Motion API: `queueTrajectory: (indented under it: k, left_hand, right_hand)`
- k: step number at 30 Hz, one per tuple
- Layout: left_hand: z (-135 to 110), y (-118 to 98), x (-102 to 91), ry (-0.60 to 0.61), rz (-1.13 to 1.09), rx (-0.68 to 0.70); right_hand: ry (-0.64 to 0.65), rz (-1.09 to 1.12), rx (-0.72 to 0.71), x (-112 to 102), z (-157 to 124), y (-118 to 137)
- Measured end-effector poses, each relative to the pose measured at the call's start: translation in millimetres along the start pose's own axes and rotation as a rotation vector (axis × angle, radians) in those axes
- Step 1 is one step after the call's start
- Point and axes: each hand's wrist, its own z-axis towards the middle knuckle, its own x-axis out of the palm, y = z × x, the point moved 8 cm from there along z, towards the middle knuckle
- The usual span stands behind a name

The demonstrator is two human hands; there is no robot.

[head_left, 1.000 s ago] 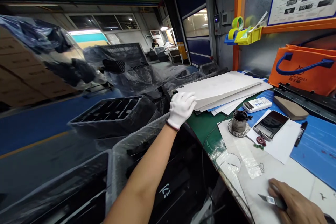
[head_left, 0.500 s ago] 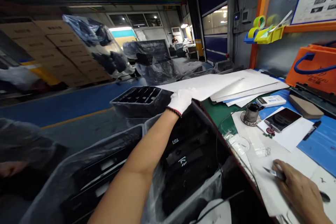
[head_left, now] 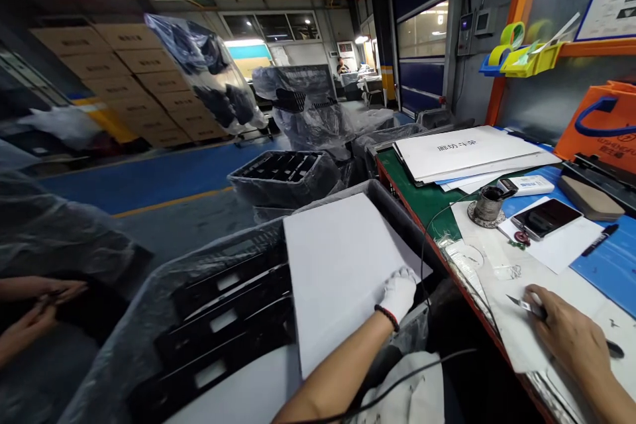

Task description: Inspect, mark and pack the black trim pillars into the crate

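My left hand (head_left: 399,293), in a white glove with a dark beaded bracelet at the wrist, is closed at the near right edge of a white sheet (head_left: 332,265). The sheet lies across a plastic-lined crate (head_left: 163,271) and covers part of the black plastic parts (head_left: 223,324) inside. My bare right hand (head_left: 566,328) rests on the worktable, closed around a knife (head_left: 521,303). Its blade points left, and the dark handle end shows beyond the palm. Under that hand is a white paper surface (head_left: 501,318) with marks on it.
Stacked white sheets (head_left: 447,152) lie on the green tabletop (head_left: 405,189). Nearby are a small metal pot (head_left: 489,207), a phone (head_left: 546,217), a black marker (head_left: 600,240) and an orange bag (head_left: 596,129). Another crate (head_left: 283,192) stands ahead. Another person's hands (head_left: 40,315) show at left.
My left hand has drawn the white sheet off the stack, back and down over the crate. The printed sheet beneath is uncovered. My right hand still holds the knife in the same place.
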Motion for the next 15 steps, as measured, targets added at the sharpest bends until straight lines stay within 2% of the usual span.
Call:
queueTrajectory:
  k: [4, 9, 12, 15]
  left_hand:
    - [8.8, -22.1, 17.2, -0.045, -0.046, 0.081]
    - [25.6, -24.9, 22.5, 0.019, -0.109, 0.128]
    - [27.8, -11.9, 18.8, 0.037, -0.155, 0.123]
    - [17.3, 17.0, 11.4, 0.017, -0.156, -0.005]
  right_hand:
    - [-0.001, -0.028, -0.003, -1.4, -0.5, -0.1]
    - [-0.028, 0.005, -0.023, -1.7, 0.5, 0.5]
    - [-0.033, 0.041, -0.001, -8.0, 6.3, 1.9]
    - [0.091, 0.051, 0.058, -14.4, 14.1, 9.8]
